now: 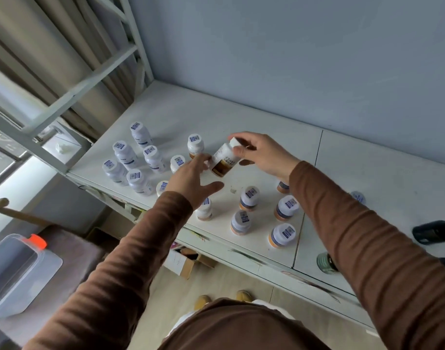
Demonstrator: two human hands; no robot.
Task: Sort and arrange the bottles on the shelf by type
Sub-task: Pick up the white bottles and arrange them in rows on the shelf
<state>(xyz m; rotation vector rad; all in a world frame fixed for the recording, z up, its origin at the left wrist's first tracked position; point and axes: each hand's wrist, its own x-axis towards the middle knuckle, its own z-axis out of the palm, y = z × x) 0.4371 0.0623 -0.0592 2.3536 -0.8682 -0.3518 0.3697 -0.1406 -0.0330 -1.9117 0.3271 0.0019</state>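
The right hand (260, 154) pinches the cap of a tilted, round brown-labelled bottle (222, 160) above the smooth white shelf (241, 117). The left hand (191, 180), fingers spread, reaches toward it near the front edge.

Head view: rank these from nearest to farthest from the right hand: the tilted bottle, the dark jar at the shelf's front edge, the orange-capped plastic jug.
1. Tilted bottle: held by its cap in the right hand.
2. Dark jar: shelf's front edge, under the right sleeve.
3. Orange-capped plastic jug: far left, off the shelf.
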